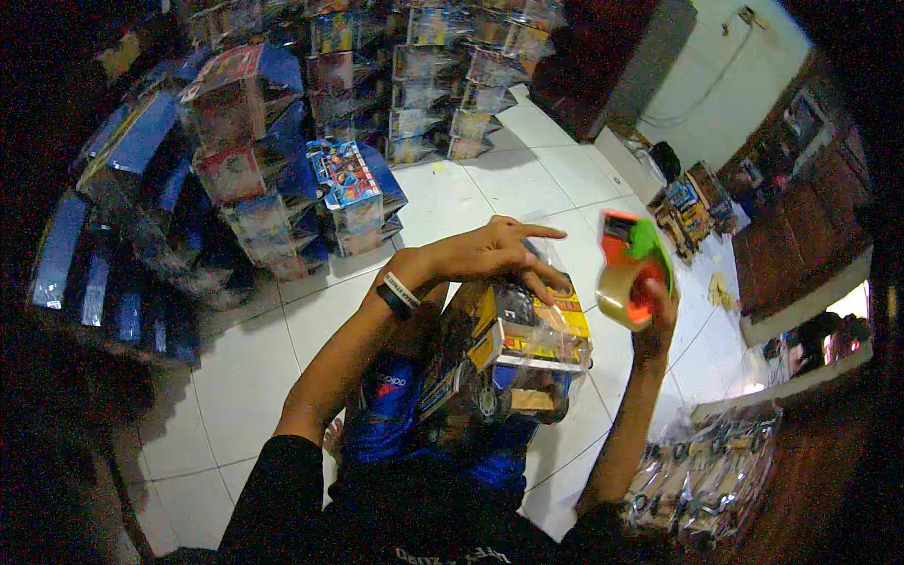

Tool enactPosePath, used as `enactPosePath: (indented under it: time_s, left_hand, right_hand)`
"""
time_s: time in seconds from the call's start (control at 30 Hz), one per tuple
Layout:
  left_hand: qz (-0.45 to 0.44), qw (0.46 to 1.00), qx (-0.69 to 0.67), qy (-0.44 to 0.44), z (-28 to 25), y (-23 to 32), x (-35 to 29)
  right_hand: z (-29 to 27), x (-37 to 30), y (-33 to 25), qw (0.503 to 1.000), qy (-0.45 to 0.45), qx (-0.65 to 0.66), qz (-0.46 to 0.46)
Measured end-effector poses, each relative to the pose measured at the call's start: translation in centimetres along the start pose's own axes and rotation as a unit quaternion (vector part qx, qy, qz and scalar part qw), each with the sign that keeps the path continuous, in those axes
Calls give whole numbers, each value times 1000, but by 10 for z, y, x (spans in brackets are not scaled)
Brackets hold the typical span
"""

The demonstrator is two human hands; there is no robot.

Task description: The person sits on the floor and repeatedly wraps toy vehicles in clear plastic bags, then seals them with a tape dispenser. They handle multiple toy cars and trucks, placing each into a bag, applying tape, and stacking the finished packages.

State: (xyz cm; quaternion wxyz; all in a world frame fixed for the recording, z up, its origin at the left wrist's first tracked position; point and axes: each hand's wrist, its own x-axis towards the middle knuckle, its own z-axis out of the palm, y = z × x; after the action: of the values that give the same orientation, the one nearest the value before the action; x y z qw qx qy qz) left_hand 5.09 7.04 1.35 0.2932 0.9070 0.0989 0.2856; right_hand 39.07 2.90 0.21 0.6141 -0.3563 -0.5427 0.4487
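Note:
On my lap rests a boxed toy truck [527, 339], with yellow and black printed card, dark wheels and clear plastic over it. My left hand [494, 252] lies across its upper end, fingers stretched and spread apart, the fingertips at the yellow card. Off to the right, my right hand [662, 306] is closed round an orange and green tape dispenser [643, 247] carrying a roll of tape. The dispenser is a little blurred and held apart from the box. The underside of the box is hidden.
Stacks of plastic-wrapped boxes [250, 122] stand at the left and far side. A blue and red box [348, 174] tops a short stack. Wrapped toy vehicles [706, 471] lie at the near right, more toys [692, 207] by the right wall. White floor tiles [245, 405] surround me.

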Motion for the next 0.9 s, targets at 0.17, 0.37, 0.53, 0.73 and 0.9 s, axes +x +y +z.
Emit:
enactPosePath:
  time_s: [0.17, 0.37, 0.53, 0.73, 0.9]
  left_hand:
    - [-39, 988, -117, 91, 2, 7, -23]
    - [-96, 927, -279, 232, 13, 11, -52]
    - [-116, 914, -302, 244, 14, 6, -51]
    - [-132, 940, -261, 173, 7, 12, -24]
    - [-108, 973, -197, 61, 9, -3, 1]
  right_hand:
    - [145, 48, -106, 870, -416, -211, -158]
    - [261, 61, -123, 588, -576, -518, -233]
    - [241, 69, -135, 622, -520, -545, -214]
    - [147, 77, -123, 726, -597, -276, -203]
    - [22, 34, -91, 855, -441, -224, -155]
